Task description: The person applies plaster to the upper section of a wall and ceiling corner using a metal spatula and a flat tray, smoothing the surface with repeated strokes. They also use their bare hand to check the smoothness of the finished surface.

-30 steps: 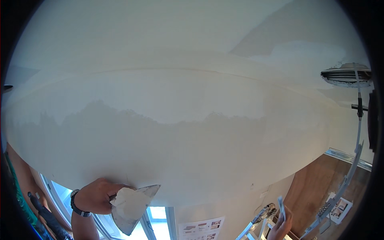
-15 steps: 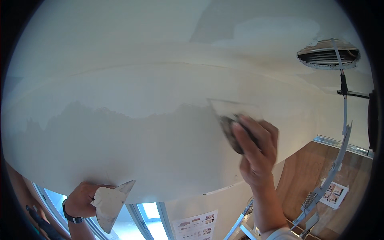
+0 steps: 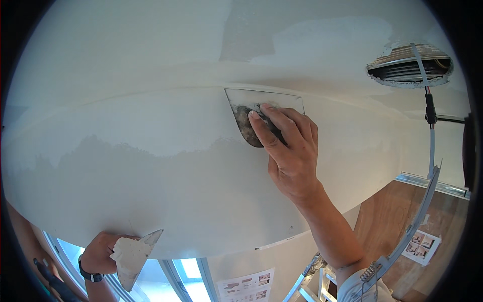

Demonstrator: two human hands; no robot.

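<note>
My right hand [image 3: 294, 146] grips a wide putty knife [image 3: 245, 123], fingers spread over its dark, stained middle. The knife's straight edge lies along the corner line between the pale plastered surface [image 3: 191, 196] and the surface above it. At the lower left, my left hand [image 3: 99, 251] is closed on a second putty knife [image 3: 152, 238], its blade pointing up and right. A thick lump of white filler [image 3: 130, 255] covers much of that blade. A darker, uneven-edged patch of filler runs across the plastered surface below my right hand.
At the upper right, an oval hole [image 3: 410, 65] with a ragged rim shows ribbed material inside, and a cable [image 3: 431, 146] hangs from it. A stepladder [image 3: 304, 287] stands below my right arm. Lower down are windows [image 3: 188, 272], a printed sheet [image 3: 246, 286] and a wooden panel [image 3: 387, 211].
My right hand has moved up and left with its putty knife, from mid-surface to the corner line. The left hand and its filler-laden knife have barely shifted.
</note>
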